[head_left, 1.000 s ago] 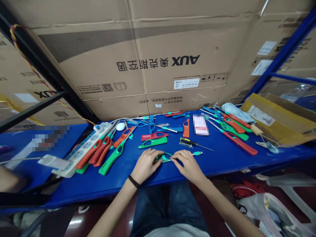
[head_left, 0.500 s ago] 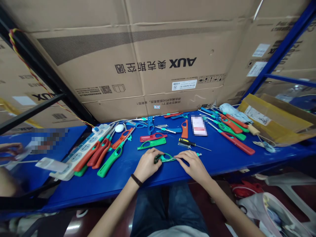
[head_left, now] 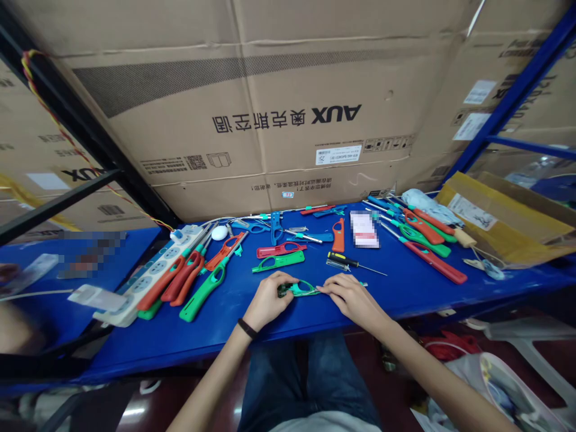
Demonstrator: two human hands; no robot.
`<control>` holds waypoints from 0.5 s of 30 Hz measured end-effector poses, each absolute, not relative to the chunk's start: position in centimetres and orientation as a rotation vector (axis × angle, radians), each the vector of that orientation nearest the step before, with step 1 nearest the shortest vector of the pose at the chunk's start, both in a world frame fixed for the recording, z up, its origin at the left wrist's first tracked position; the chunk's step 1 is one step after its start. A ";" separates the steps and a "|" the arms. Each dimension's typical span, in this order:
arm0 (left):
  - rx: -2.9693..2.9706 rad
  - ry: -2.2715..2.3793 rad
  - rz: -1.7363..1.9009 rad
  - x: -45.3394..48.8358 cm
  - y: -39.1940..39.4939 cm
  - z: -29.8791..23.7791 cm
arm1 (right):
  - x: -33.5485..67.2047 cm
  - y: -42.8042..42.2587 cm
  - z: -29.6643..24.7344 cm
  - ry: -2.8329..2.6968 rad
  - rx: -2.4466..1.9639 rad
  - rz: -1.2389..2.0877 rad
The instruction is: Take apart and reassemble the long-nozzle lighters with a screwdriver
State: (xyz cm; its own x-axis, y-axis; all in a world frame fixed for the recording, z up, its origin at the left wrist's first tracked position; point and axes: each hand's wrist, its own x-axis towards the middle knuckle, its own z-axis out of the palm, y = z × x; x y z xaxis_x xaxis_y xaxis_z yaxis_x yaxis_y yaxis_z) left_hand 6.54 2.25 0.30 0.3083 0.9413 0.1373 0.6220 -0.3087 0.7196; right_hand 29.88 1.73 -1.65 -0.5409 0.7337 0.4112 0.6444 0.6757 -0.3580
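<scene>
Near the front edge of the blue table, my left hand [head_left: 270, 295] is closed around the handle end of a green lighter casing [head_left: 306, 288]. My right hand [head_left: 348, 294] pinches at the casing's right end with thumb and forefinger; a light-coloured tip [head_left: 363, 284] shows beyond the fingers. Small parts inside the casing are too fine to make out. Just behind my hands lie a green casing half [head_left: 283, 260] and a red one [head_left: 281, 249]. A black-and-yellow screwdriver [head_left: 342, 260] rests behind my right hand.
Several long lighters [head_left: 202, 294] lean on a white power strip [head_left: 153, 273] at left. More lighters [head_left: 427, 240] lie at right, beside a yellow-taped carton [head_left: 486, 225]. A large cardboard box [head_left: 270, 78] walls the back. Another person's blurred arm [head_left: 18, 324] is at far left.
My hands keep their hold on the green casing, with only slight finger movement at the right. The view has shifted a little. At far left, the other person's hand has moved.
</scene>
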 end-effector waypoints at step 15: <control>2.427 1.624 0.763 4.0 5.9 1.4 | 30.7 0.4 -0.3 -2.053 -1.151 0.231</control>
State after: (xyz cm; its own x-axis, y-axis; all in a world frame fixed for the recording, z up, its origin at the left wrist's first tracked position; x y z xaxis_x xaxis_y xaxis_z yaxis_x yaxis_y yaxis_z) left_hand 3.98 5.86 1.41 0.2958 0.8932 0.3385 0.8309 -0.4155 0.3702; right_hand 30.65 0.36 -0.34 -0.3073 0.7923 0.5271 0.6554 0.5778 -0.4865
